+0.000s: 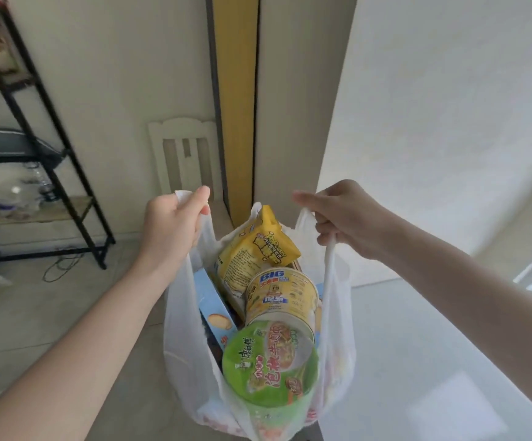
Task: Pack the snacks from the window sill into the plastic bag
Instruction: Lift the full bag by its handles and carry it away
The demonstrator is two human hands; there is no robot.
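A thin, translucent white plastic bag (pixel 182 329) hangs in the air in the middle of the view, held open by two bare hands. The left hand (pixel 172 227) grips the bag's left handle, fingers curled round the bunched plastic. The right hand (pixel 344 218) grips the right handle the same way. The hands are held apart, stretching the mouth of the bag wide.

The bag is full of snacks. Nearest the camera is a green round instant noodle cup (pixel 271 364) with a foil lid printed with red Chinese characters and a picture of noodles. Behind it, touching it, lies a yellow cylindrical tub (pixel 282 297) on its side, with "BIG" in blue and white letters and "112.5g" on a blue strip. Above that, a yellow crinkled foil snack packet (pixel 252 253) sticks up out of the bag's mouth, printed with a cartoon and small text too blurred to read. Against the bag's left wall stands a light blue cardboard box (pixel 214 303) showing pictures of biscuits.

To the right is a pale white surface (pixel 417 361), just beside the bag. To the left a black metal shelf rack (pixel 51 160) stands on the tiled floor (pixel 35 313). Behind the bag a white slatted chair back (pixel 182 154) leans against the cream wall.
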